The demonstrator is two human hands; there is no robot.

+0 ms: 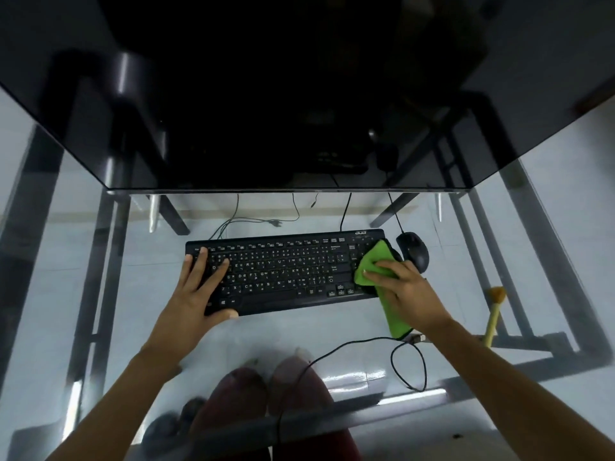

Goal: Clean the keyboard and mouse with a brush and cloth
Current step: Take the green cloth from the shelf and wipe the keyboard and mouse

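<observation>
A black keyboard (283, 271) lies on the glass counter (139, 287), below the lower edge of a dark monitor (283, 94). The left hand (196, 287) rests flat on the keyboard's left end, fingers spread over the keys, thumb at the front edge. The right hand (404, 287) presses a green cloth (376, 264) onto the keyboard's right end; part of the cloth hangs toward the front. A black mouse (413, 250) sits just right of the keyboard. A yellow brush (494, 314) lies farther right, apart from both hands.

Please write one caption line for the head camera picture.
Right hand wipes keyboard with green cloth; left hand steadies it.
</observation>
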